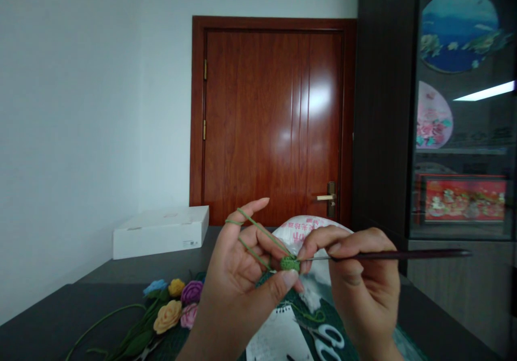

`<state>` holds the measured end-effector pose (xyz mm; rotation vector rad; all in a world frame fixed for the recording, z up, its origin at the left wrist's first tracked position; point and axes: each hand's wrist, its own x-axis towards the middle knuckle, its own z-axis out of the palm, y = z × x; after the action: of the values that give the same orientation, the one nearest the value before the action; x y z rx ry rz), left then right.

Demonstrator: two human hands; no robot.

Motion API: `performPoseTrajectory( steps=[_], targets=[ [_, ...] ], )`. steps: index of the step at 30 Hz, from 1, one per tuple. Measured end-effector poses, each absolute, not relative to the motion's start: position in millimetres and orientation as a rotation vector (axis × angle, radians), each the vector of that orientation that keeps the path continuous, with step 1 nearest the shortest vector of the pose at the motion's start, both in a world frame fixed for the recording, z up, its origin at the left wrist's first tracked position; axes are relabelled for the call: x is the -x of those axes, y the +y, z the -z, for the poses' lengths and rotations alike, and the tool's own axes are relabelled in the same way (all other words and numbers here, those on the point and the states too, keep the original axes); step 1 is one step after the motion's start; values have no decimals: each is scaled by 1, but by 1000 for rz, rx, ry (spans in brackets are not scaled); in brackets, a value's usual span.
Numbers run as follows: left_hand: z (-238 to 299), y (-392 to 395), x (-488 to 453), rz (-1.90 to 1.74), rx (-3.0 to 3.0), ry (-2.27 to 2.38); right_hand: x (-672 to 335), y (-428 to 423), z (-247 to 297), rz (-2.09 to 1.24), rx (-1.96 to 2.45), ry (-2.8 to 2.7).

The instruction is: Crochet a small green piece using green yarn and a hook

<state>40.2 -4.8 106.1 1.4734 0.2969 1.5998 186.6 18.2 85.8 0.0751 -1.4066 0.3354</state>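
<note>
Between the thumb and fingers of my left hand (242,275) is a small green crochet piece (290,264). Green yarn (258,225) loops around the raised index finger of that hand and runs down to the piece. My right hand (359,280) grips a crochet hook (404,254) with a dark handle, held nearly level. The hook's thin metal shaft points left and meets the green piece; its tip is hidden there. The right fingertips are close beside the piece.
Crocheted flowers (167,317) lie at the left on the dark table (97,302). White-handled scissors (329,339) and a notepad (278,334) lie below my hands. Behind are a white plastic bag (291,229) and a white box (161,234). A glass-fronted cabinet (383,108) stands at the right.
</note>
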Motion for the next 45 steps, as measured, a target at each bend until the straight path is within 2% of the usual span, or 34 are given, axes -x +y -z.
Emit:
performPoseTrajectory(
  steps=[15,19,30,40,45],
  targets=[
    [-105,-7,-42,-1736,-1551,315,-203,17,-78,140,34,-1655],
    [-105,-10,-43,-1729,-1527,309,-198,18,-70,256,29,-1546],
    [-104,-13,-47,-1697,-1434,289,-185,18,-66,159,1,-1394],
    [-103,-15,-49,-1833,-1511,279,-169,29,-71,-104,-237,-1309],
    [-103,-14,-50,-1864,-1574,253,-166,29,-70,-117,-220,-1274]
  ],
)
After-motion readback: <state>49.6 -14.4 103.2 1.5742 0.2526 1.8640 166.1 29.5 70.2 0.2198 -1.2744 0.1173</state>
